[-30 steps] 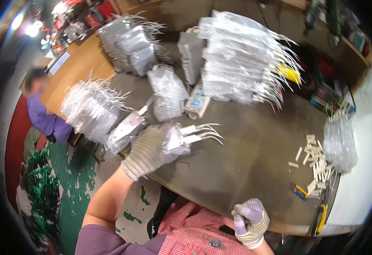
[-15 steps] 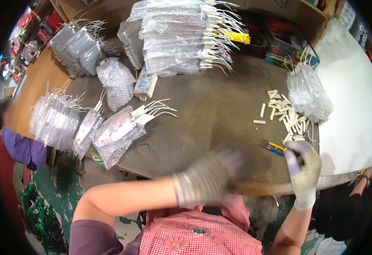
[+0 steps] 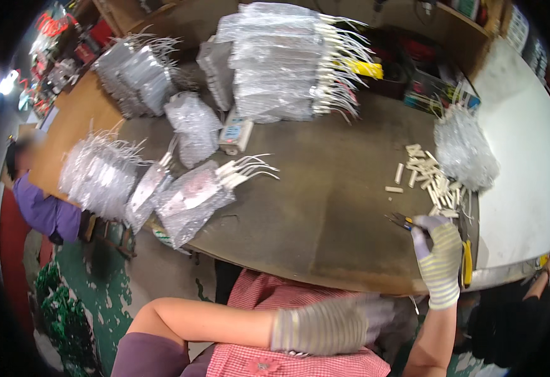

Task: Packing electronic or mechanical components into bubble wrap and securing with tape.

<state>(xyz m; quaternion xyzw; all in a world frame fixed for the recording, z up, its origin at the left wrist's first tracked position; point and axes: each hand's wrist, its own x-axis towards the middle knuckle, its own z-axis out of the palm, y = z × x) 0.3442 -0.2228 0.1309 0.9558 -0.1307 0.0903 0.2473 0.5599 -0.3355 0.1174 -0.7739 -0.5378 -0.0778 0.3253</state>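
My right hand (image 3: 440, 248), in a striped glove with pale purple fingertips, is closed around small wire snips (image 3: 401, 220) at the right front of the table. Their dark tips stick out past the thumb and forefinger, while the hand covers most of the handles. Beside that wrist, near the table edge, is a yellow-handled tool (image 3: 467, 264), partly hidden. My left hand (image 3: 335, 323), in a matching glove, is low in front of the checked apron, off the table top. Its fingers are smeared by motion. Beyond the right hand lie many loose white tubes (image 3: 438, 188).
Bubble-wrapped parts with white leads (image 3: 193, 195) lie at the left front. A tall wrapped stack (image 3: 275, 69) stands at the back beside a small pale box (image 3: 235, 135). At the right is a wrapped bundle (image 3: 465, 147). A person in purple (image 3: 45, 204) is at the far left.
My left hand has drawn back from over the table edge to the apron. The right hand has closed over the snips' handles, which showed before. The whole view has shifted slightly.
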